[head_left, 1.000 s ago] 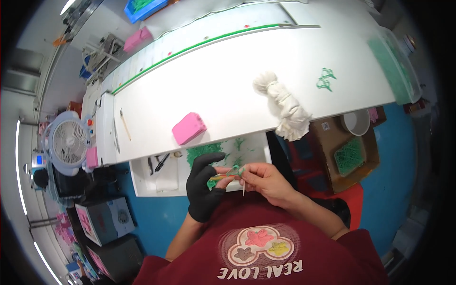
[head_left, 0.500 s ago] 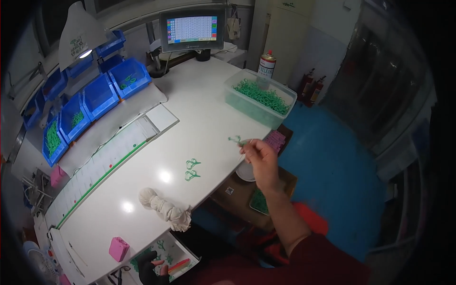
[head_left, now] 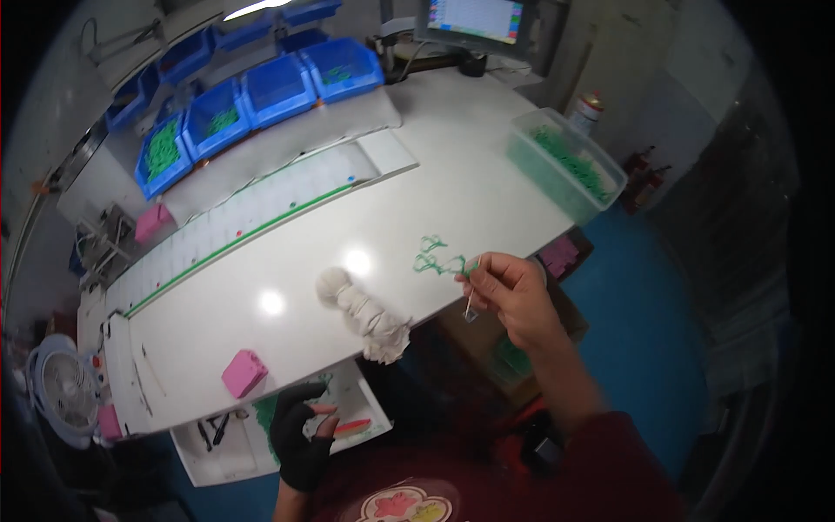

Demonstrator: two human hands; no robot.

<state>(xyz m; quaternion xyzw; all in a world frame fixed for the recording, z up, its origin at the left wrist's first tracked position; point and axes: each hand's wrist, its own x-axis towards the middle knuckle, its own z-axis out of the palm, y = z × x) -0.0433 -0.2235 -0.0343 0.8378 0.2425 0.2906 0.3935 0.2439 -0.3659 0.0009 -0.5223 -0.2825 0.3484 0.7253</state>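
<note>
Between the thumb and fingers of my right hand (head_left: 520,300) is a thin green looped plastic piece (head_left: 457,265). It sticks out to the left, close to two similar pieces on the white table: a nearer looped piece (head_left: 424,264) and a farther looped piece (head_left: 433,244). Whether the held piece touches the table, I cannot tell. My left hand (head_left: 300,435), in a black glove with bare thumb and fingertip, hangs over a pulled-out white drawer (head_left: 209,465). Its thumb and finger are curved and apart, with nothing seen between them. A red-orange tool (head_left: 352,427) and green pieces lie in the drawer.
A bundled white cloth (head_left: 370,322) and a pink block (head_left: 244,374) lie on the table (head_left: 470,157). A clear tub (head_left: 565,196) of green pieces stands far right, by a spray can (head_left: 586,113). Blue bins (head_left: 278,91) line the back; a fan (head_left: 65,383) is at left.
The view has swung, shifting the table scene rightward. My right hand has brought its green piece nearer the two on the table. More of my left hand shows over the drawer.
</note>
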